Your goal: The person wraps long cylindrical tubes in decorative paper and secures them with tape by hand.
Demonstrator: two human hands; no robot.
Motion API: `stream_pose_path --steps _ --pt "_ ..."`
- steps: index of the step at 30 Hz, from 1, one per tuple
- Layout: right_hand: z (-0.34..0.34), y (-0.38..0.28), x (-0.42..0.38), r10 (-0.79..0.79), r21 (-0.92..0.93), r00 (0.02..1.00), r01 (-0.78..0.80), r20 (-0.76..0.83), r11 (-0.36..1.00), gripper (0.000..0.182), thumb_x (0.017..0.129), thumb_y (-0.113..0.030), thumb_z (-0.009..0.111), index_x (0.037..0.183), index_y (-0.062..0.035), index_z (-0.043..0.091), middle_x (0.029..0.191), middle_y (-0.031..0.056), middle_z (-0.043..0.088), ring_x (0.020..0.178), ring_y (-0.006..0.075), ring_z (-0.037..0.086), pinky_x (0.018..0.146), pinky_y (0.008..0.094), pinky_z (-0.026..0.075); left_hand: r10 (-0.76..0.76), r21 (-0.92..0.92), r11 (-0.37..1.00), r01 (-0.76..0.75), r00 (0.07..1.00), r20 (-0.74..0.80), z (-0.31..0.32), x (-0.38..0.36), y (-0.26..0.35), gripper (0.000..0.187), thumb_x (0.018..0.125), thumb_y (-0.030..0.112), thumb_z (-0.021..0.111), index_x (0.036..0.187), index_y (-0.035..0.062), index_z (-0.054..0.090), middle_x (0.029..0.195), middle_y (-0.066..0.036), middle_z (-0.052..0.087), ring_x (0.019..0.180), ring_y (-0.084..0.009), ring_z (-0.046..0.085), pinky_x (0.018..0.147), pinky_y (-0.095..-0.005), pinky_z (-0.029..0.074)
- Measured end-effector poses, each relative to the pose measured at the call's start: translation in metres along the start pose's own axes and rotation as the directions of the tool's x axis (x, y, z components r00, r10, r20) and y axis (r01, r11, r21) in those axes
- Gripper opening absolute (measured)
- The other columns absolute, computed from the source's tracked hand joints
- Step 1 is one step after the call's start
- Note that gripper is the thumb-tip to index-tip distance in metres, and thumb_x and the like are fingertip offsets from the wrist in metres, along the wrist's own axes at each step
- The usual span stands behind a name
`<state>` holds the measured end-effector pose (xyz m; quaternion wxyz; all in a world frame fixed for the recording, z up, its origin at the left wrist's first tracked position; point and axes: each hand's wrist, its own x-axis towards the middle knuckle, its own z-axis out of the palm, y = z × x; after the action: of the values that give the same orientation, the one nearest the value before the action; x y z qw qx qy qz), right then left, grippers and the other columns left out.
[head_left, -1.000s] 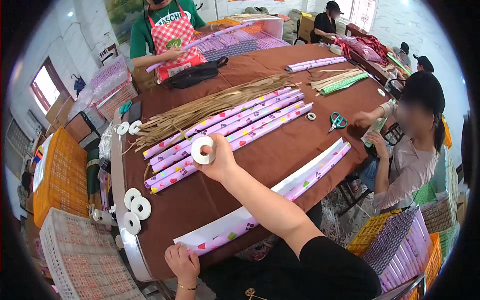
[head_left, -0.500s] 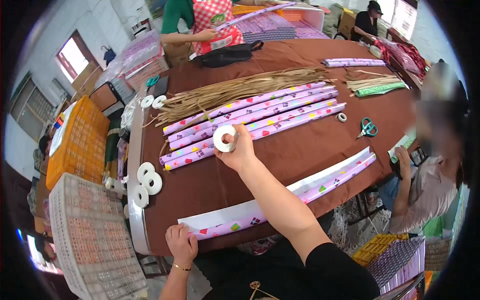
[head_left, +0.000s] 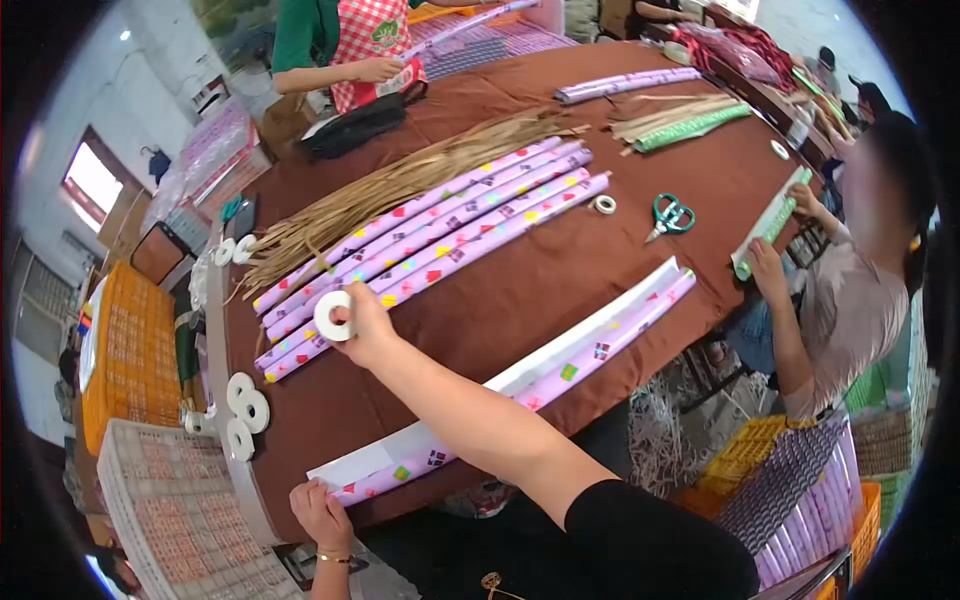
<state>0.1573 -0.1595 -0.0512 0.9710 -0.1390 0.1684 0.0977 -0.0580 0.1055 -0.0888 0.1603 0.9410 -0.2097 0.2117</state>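
Note:
Between the fingers of my right hand [head_left: 370,330] is a white roll of tape [head_left: 324,309], held above the left ends of several wrapping paper rolls [head_left: 440,232] in lilac with a colourful print. My left hand [head_left: 322,515] grips the left end of a partly rolled sheet of wrapping paper [head_left: 570,372] at the table's near edge. Its white inner side faces up along the back, and my right forearm crosses over its middle. Several more tape rolls [head_left: 254,411] lie at the table's left edge.
Brown paper strips [head_left: 400,180] lie behind the rolls. Teal-handled scissors [head_left: 668,217] and a small tape roll [head_left: 604,204] rest to the right. A seated co-worker's hands [head_left: 768,270] hold a green roll [head_left: 765,225]. Across the brown-covered table [head_left: 520,270] stands a person in a checked apron [head_left: 372,40].
The view has swung, so the table's contents sit further left. My right hand still holds the tape and my left the paper's end. The seated co-worker's two hands now show on the green roll.

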Motion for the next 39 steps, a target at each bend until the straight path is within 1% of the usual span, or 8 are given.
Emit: stream_pose_path --steps 15,17,22,25,28,29,33,39 --pt "0.011 0.007 -0.018 0.086 -0.364 0.978 -0.011 0.191 0.931 0.03 0.095 -0.043 0.055 0.109 -0.0163 0.058 0.087 -0.0042 0.061 0.095 0.0161 0.064 0.085 0.042 0.051 0.114 0.172 0.979 -0.107 0.993 -0.031 0.0 -0.001 0.002 0.03 0.099 0.022 0.047 0.1 -0.0022 0.064 0.107 -0.019 0.063 0.101 -0.0378 0.057 0.092 -0.0482 0.041" --pt "0.016 0.013 -0.022 0.07 -0.477 0.985 0.015 0.16 0.879 0.03 0.093 -0.041 0.057 0.102 -0.0147 0.066 0.082 -0.003 0.062 0.078 0.0147 0.064 0.067 0.0381 0.056 0.086 0.134 0.987 -0.083 0.996 -0.014 -0.001 0.0 0.002 0.027 0.098 0.02 0.049 0.1 -0.0021 0.064 0.106 -0.019 0.063 0.101 -0.0373 0.057 0.092 -0.0478 0.042" --pt "0.011 0.034 -0.022 -0.003 -0.675 0.974 0.16 0.228 0.721 0.041 0.087 -0.04 0.066 0.107 -0.0048 0.068 0.089 0.0042 0.064 0.088 0.0197 0.064 0.067 0.0425 0.058 0.007 0.073 0.997 -0.012 0.998 0.066 -0.015 0.015 0.0 0.014 0.092 0.012 0.059 0.095 -0.0005 0.063 0.102 -0.016 0.063 0.095 -0.0344 0.059 0.087 -0.0451 0.044" --pt "-0.007 0.046 -0.015 0.07 -0.668 0.925 0.215 0.373 0.712 0.036 0.094 -0.036 0.063 0.109 -0.0034 0.068 0.103 0.0096 0.067 0.091 0.0211 0.063 0.075 0.0403 0.06 -0.166 -0.209 0.964 0.166 0.986 0.015 -0.02 0.035 -0.011 0.015 0.089 0.01 0.064 0.101 0.0006 0.064 0.106 -0.015 0.065 0.098 -0.0348 0.061 0.09 -0.044 0.047" --pt "-0.006 0.045 -0.026 0.142 -0.768 0.897 0.267 0.419 0.582 0.036 0.096 -0.029 0.061 0.112 0.0031 0.066 0.106 0.0121 0.068 0.098 0.0236 0.066 0.084 0.0425 0.059 -0.508 -0.594 0.638 0.489 0.848 0.152 -0.032 0.063 -0.008 0.026 0.091 0.007 0.066 0.117 -0.0002 0.064 0.113 -0.011 0.066 0.1 -0.02 0.064 0.086 -0.0308 0.051" --pt "0.0 0.043 -0.028 0.194 -0.822 0.91 0.218 0.365 0.526 0.037 0.097 -0.029 0.059 0.112 0.005 0.065 0.109 0.0128 0.068 0.098 0.0232 0.066 0.087 0.0415 0.058 -0.481 -0.751 0.518 0.409 0.866 0.14 -0.025 0.069 -0.014 0.031 0.094 0.01 0.065 0.124 0.0001 0.061 0.117 -0.01 0.066 0.101 -0.0174 0.064 0.089 -0.0289 0.051" --pt "0.012 0.042 -0.048 0.306 -0.862 0.85 0.282 0.428 0.422 0.041 0.098 -0.032 0.059 0.116 0.0037 0.066 0.11 0.01 0.067 0.098 0.0168 0.063 0.09 0.0353 0.053 -0.481 -0.864 -0.022 0.503 0.752 0.45 -0.027 0.1 -0.008 0.044 0.095 0.017 0.067 0.132 -0.0011 0.053 0.116 -0.01 0.065 0.101 -0.0138 0.063 0.089 -0.0285 0.052" --pt "0.014 0.046 -0.052 0.35 -0.896 0.832 0.345 0.43 0.279 0.045 0.094 -0.039 0.065 0.112 0.0011 0.068 0.113 0.0093 0.066 0.1 0.0144 0.06 0.086 0.0279 0.046 -0.389 -0.782 -0.358 0.51 0.68 0.621 -0.021 0.121 0.0 0.031 0.094 0.018 0.069 0.116 0.0002 0.057 0.111 -0.008 0.066 0.098 -0.0131 0.065 0.087 -0.0274 0.053"
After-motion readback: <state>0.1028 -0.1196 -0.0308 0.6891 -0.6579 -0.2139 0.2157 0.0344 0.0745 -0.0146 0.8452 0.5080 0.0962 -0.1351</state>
